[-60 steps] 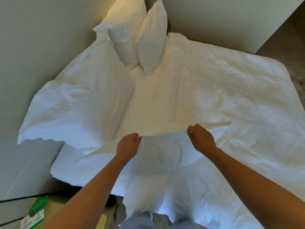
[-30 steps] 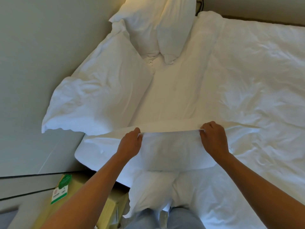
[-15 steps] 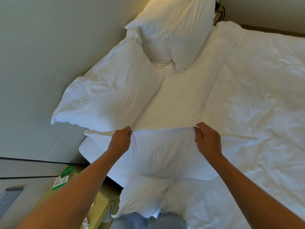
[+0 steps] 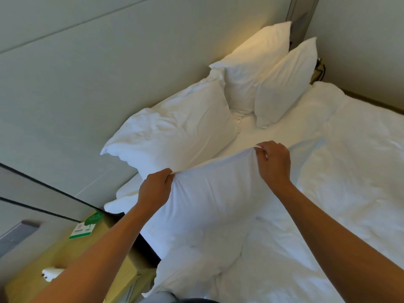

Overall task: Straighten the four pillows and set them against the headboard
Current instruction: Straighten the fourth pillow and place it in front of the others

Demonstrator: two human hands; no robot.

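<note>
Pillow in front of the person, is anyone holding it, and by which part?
Yes. Both hands hold the nearest pillow by its upper edge: the left hand pinches the left corner, the right hand the right corner.

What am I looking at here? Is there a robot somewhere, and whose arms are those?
No robot here. A person wears a camera on the head, which looks forward and down, so the bare arms reaching in from the bottom are their own. There is only this one view. The left hand and the right hand each pinch the top edge of a white pillow, holding it up over the bed. Three more pillows are further along: a crumpled one leaning on the headboard, and two propped upright in the far corner, one at the back and one in front of it. At lower left stands a nightstand with a green and white card on top.
</note>
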